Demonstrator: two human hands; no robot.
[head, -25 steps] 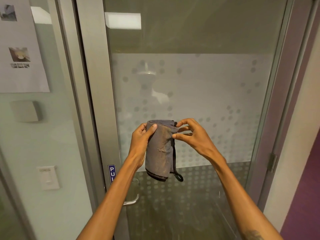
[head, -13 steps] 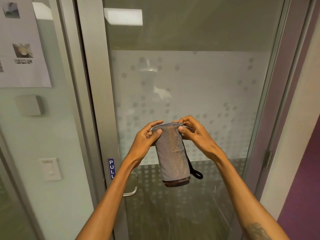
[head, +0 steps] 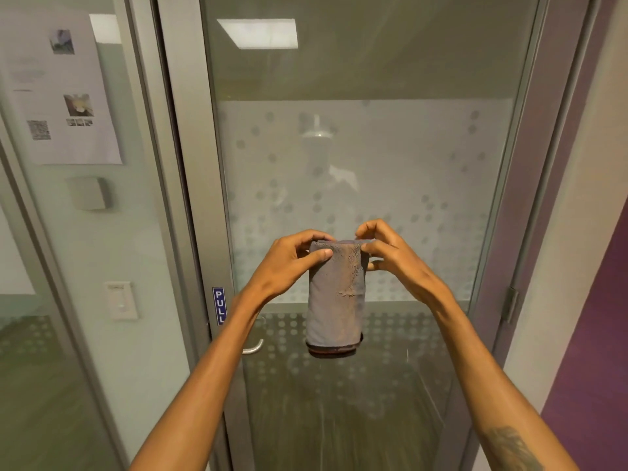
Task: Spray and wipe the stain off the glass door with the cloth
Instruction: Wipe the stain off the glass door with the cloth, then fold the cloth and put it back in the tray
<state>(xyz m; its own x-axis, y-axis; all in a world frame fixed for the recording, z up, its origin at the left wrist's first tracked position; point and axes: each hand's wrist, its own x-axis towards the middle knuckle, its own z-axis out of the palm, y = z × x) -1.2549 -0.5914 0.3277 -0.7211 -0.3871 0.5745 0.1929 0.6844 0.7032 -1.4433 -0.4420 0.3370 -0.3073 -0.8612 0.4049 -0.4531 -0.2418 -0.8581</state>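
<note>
A: Item one, edges and free room?
B: Glass door (head: pixel 356 158), metal frame (head: pixel 183 164) on its left edge, hinge (head: pixel 509 304) on its right edge. The pane above the hands is unobstructed from frame to frame.

A: Item two, the cloth?
B: Grey cloth (head: pixel 334 294), folded into a narrow hanging strip, dark hem at the bottom, held up in front of the lower middle of the door. Whether it touches the glass cannot be told.

A: Hands?
B: Left hand (head: pixel 289 260) pinches the cloth's top left corner, thumb in front, fingers curled behind. Right hand (head: pixel 390 256) pinches the top right corner, fingertips closed on the upper edge. Both forearms reach up from the bottom of the view.

A: Item three, other things nearby?
B: Blue PULL sign (head: pixel 219 305) on the frame, door handle (head: pixel 253 348) just below it, partly hidden by the left forearm. Left of the frame: paper notice (head: pixel 68 96), small grey box (head: pixel 90 192), light switch (head: pixel 121 300).

A: Item four, surface and room?
B: Frosted band with dots across the pane's middle; a ceiling light (head: pixel 260 33) reflects near the top edge. Purple wall (head: pixel 594 334) at far right.
</note>
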